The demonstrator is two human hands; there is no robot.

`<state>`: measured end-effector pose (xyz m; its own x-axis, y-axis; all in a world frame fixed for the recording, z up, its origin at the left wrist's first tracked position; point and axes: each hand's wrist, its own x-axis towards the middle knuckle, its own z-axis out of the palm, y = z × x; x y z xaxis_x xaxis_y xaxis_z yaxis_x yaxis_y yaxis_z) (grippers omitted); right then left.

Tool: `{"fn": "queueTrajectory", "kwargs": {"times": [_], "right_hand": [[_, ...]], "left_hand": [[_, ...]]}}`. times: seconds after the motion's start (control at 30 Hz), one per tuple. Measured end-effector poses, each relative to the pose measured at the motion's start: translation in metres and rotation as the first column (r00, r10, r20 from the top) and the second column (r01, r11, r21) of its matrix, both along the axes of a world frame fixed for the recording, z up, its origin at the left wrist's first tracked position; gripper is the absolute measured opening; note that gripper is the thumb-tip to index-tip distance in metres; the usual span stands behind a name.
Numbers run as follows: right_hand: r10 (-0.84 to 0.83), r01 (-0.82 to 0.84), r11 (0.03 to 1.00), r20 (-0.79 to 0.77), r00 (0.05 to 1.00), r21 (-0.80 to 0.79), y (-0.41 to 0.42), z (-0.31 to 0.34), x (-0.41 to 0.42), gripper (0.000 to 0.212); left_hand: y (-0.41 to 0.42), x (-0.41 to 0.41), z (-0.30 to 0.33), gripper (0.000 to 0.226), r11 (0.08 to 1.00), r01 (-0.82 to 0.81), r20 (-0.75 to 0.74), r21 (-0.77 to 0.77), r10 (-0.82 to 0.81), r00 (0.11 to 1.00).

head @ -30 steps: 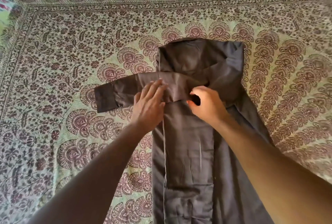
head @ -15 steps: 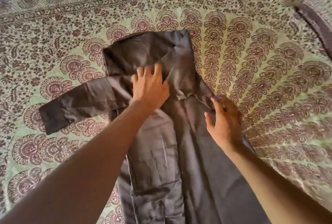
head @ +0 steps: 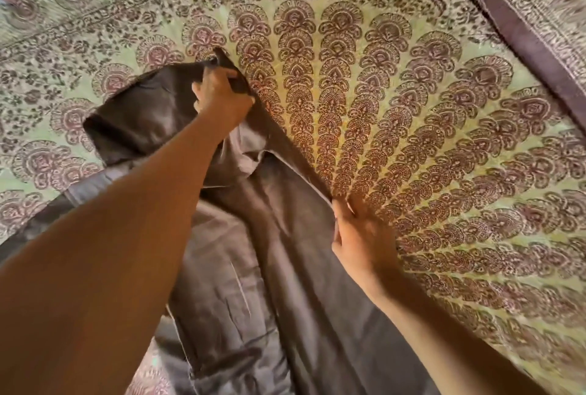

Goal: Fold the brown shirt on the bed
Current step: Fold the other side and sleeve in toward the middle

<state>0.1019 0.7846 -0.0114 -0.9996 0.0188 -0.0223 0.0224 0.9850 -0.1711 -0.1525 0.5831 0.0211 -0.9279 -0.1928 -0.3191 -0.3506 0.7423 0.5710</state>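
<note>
On the patterned bedspread (head: 412,109), the brown shirt (head: 285,268) is lying partly folded, its left side already turned in.

The left hand (head: 222,96) is gripping the shirt's far right shoulder corner, fingers curled round the cloth, while the right hand (head: 361,236) is resting at the shirt's right edge; whether it is pinching the hem or only pressing it, I cannot tell. Light, limp and creasing easily, the fabric is likely drooping wherever unsupported, so taking it at shoulder and side seam together looks best for carrying the fold over straight.
</note>
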Motion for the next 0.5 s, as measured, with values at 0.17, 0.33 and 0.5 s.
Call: {"fn": "queueTrajectory", "kwargs": {"times": [0.17,0.33,0.5], "right_hand": [[0.179,-0.164,0.964,0.052,0.983,-0.208,0.001,-0.015,0.030,0.034],[0.228,-0.186,0.925,0.090,0.970,-0.332,-0.002,-0.019,0.040,0.045],[0.262,-0.195,0.876,0.095,0.961,-0.440,-0.006,-0.022,0.033,0.033]], "left_hand": [[0.002,0.002,-0.007,0.090,0.962,0.248,0.112,-0.111,-0.236,0.965],[0.023,0.048,-0.006,0.072,0.919,0.162,-0.080,-0.361,-0.203,0.976],[0.031,0.126,-0.031,0.041,0.832,0.395,-0.159,-0.389,-0.483,0.861]]}}
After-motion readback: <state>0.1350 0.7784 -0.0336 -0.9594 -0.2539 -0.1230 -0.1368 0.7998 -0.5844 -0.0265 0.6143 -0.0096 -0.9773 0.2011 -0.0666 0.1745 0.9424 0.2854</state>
